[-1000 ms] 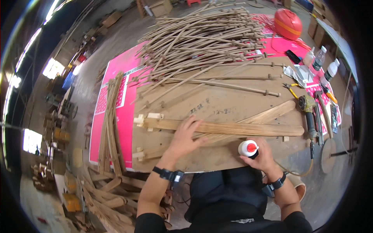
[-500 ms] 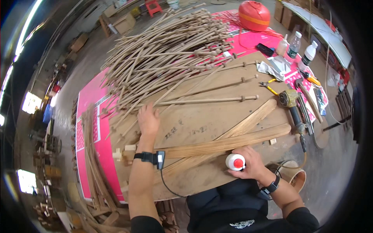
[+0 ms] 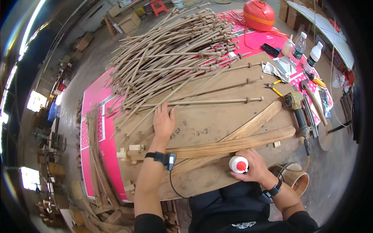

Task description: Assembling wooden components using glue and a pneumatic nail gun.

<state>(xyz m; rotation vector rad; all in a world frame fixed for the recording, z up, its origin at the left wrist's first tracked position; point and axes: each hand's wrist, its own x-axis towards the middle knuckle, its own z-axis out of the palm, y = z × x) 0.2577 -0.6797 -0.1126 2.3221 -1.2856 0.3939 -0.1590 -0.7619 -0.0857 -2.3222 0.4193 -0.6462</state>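
My left hand [image 3: 164,121] lies over the board with its fingers stretched out and the thumb apart. Its fingertips reach the nearest long wooden rod [image 3: 217,102], which has a small collar close to its right end. In my right hand [image 3: 254,166] is a white bottle with a red cap [image 3: 238,164], its cap toward me. Between the hands lies a long, flat wooden slat [image 3: 221,146], crossing over a second slat [image 3: 258,120]. Small notched wood blocks [image 3: 136,147] sit by the left end of the upper slat.
A big heap of turned wooden rods [image 3: 175,54] covers the far side. To the right are pliers [image 3: 275,89], a power drill [image 3: 296,106], a hammer [image 3: 312,99] and plastic bottles [image 3: 299,46]. A red twine ball [image 3: 259,15] stands behind. Curved strips [image 3: 95,155] lie at the left.
My left hand has shifted right along the near rod, its fingers still outstretched. The whole view has slid slightly right. My right hand keeps hold of the bottle.
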